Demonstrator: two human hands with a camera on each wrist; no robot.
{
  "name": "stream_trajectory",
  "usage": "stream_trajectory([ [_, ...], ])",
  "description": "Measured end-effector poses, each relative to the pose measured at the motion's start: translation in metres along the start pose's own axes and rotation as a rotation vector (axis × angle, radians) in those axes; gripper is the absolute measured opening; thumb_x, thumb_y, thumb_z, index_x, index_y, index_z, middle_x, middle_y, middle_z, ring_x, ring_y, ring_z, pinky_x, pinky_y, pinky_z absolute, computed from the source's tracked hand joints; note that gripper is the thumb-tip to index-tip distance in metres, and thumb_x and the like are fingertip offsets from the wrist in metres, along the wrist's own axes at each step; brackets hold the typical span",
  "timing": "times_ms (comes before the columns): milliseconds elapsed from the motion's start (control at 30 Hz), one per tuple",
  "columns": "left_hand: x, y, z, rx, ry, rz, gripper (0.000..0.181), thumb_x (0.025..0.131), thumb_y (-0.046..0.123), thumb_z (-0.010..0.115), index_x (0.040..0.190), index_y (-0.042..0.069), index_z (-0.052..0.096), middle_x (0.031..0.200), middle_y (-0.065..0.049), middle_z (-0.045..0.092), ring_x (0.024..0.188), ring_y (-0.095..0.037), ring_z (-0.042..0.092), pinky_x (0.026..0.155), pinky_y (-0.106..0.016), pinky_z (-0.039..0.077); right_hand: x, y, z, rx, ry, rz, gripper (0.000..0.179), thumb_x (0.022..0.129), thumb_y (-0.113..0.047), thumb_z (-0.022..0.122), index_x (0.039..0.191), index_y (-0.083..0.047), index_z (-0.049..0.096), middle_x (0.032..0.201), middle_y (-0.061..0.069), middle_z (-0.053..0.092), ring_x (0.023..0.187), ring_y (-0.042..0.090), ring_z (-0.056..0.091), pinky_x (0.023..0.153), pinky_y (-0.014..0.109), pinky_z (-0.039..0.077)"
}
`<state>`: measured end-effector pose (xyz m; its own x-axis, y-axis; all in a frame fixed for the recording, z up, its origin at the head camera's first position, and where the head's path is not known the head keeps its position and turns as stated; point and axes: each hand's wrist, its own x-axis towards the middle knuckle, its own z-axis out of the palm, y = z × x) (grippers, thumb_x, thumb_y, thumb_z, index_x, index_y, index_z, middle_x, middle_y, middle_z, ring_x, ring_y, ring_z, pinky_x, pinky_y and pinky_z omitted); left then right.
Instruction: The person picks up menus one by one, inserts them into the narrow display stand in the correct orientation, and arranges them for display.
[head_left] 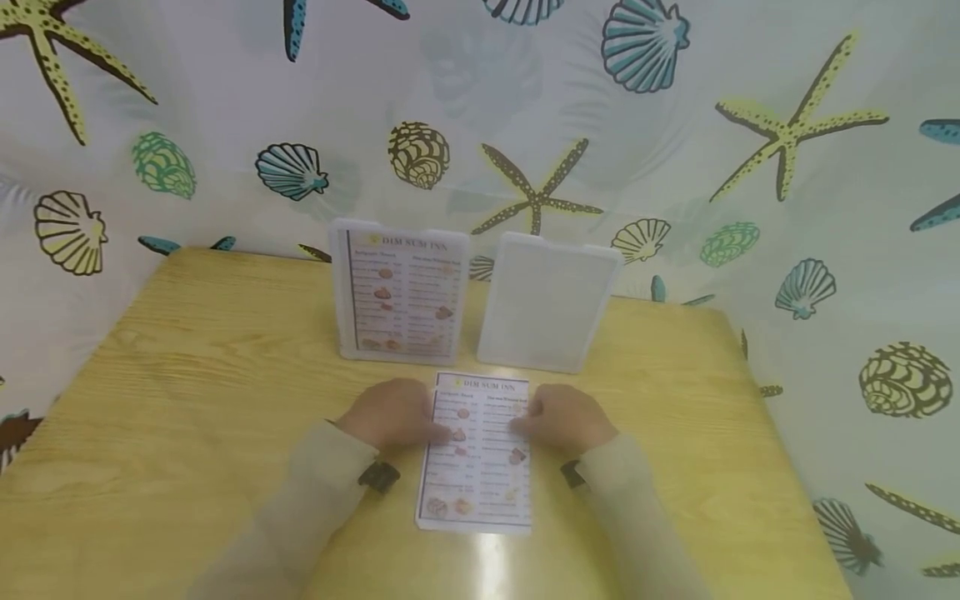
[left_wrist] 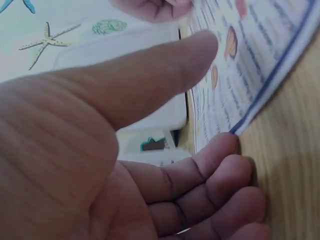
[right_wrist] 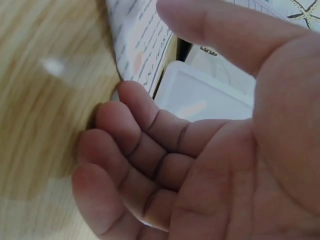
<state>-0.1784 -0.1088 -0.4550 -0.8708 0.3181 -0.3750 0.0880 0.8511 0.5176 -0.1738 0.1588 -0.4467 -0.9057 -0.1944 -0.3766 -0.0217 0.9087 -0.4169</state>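
Observation:
A printed menu sheet [head_left: 480, 471] headed "DIM SUM INN" is between the two hands in the head view. My left hand [head_left: 392, 413] holds its left edge, thumb over the printed face and index fingertip at the edge in the left wrist view. On the opposite edge, my right hand [head_left: 572, 417] grips the sheet the same way. The right wrist view shows the sheet [right_wrist: 135, 37] bent, its corner at the index fingertip. Just behind stand a white-framed menu holder [head_left: 401, 292] with a matching menu and a blank white holder [head_left: 547, 304].
Everything is on a light wooden table [head_left: 225, 433]. Close behind its far edge hangs a white cloth [head_left: 360, 75] printed with shells and starfish, which also runs along the right side. Dark bands [head_left: 379, 476] sit at the cuffs of the light sleeves [head_left: 300, 492].

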Motion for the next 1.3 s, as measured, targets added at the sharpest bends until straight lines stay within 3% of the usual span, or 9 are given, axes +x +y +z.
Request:
stream_trajectory([
  [233, -0.002, 0.003, 0.002, -0.082, -0.025, -0.021, 0.040, 0.082, 0.044, 0.085, 0.074, 0.012, 0.062, 0.073, -0.003, 0.060, 0.066, -0.018, 0.054, 0.060, -0.032, 0.044, 0.006, 0.001, 0.006, 0.024, -0.007, -0.008, 0.027, 0.088, -0.040, 0.077, 0.083, -0.015, 0.066, 0.080, -0.001, 0.065, 0.070, 0.018, 0.059, 0.063, 0.034, 0.048],
  [533, 0.002, 0.000, 0.005, -0.075, -0.002, -0.004, 0.032, 0.085, 0.036, 0.084, 0.079, 0.012, 0.063, 0.078, -0.003, 0.061, 0.071, -0.020, 0.055, 0.065, -0.032, 0.044, 0.010, -0.002, 0.008, -0.012, 0.021, -0.027, 0.025, 0.089, -0.034, 0.076, 0.082, -0.014, 0.063, 0.079, -0.001, 0.063, 0.070, 0.018, 0.057, 0.065, 0.033, 0.045],
  [733, 0.003, 0.001, 0.003, -0.084, -0.016, -0.029, 0.026, 0.089, 0.031, 0.080, 0.087, 0.010, 0.066, 0.083, -0.003, 0.063, 0.076, -0.021, 0.058, 0.070, -0.034, 0.047, 0.010, 0.001, 0.009, 0.041, 0.029, 0.000, 0.028, 0.090, -0.037, 0.076, 0.086, -0.013, 0.061, 0.081, 0.001, 0.063, 0.070, 0.019, 0.057, 0.064, 0.034, 0.045],
  [867, 0.002, 0.002, 0.001, -0.098, -0.016, -0.009, 0.023, 0.091, 0.029, 0.079, 0.097, 0.009, 0.069, 0.088, -0.002, 0.065, 0.081, -0.021, 0.059, 0.075, -0.036, 0.050, 0.012, 0.004, 0.009, 0.064, 0.030, -0.004, 0.029, 0.092, -0.039, 0.074, 0.087, -0.013, 0.061, 0.081, 0.002, 0.063, 0.069, 0.020, 0.057, 0.062, 0.034, 0.046],
  [1000, 0.002, 0.000, 0.000, -0.123, -0.028, 0.024, 0.023, 0.091, 0.028, 0.079, 0.098, 0.011, 0.065, 0.090, -0.003, 0.064, 0.082, -0.021, 0.058, 0.074, -0.036, 0.048, 0.012, 0.007, 0.010, 0.084, 0.024, -0.016, 0.028, 0.096, -0.037, 0.070, 0.087, -0.012, 0.060, 0.080, 0.003, 0.062, 0.068, 0.020, 0.056, 0.061, 0.034, 0.045],
  [1167, 0.003, -0.004, -0.002, -0.171, -0.024, 0.049, 0.038, 0.091, 0.026, 0.078, 0.119, 0.009, 0.059, 0.100, -0.003, 0.064, 0.086, -0.020, 0.059, 0.077, -0.036, 0.049, 0.011, 0.005, 0.007, 0.107, 0.029, -0.035, 0.025, 0.099, -0.033, 0.067, 0.089, -0.012, 0.059, 0.080, 0.004, 0.061, 0.068, 0.020, 0.055, 0.061, 0.034, 0.046],
  [1300, 0.005, -0.008, -0.006, -0.230, -0.002, 0.070, 0.071, 0.090, 0.022, 0.077, 0.150, 0.005, 0.043, 0.101, -0.004, 0.068, 0.089, -0.021, 0.063, 0.085, -0.040, 0.052, 0.010, 0.005, 0.005, 0.098, 0.035, -0.058, 0.023, 0.100, -0.031, 0.066, 0.088, -0.013, 0.058, 0.080, 0.003, 0.060, 0.068, 0.018, 0.055, 0.061, 0.033, 0.047],
])
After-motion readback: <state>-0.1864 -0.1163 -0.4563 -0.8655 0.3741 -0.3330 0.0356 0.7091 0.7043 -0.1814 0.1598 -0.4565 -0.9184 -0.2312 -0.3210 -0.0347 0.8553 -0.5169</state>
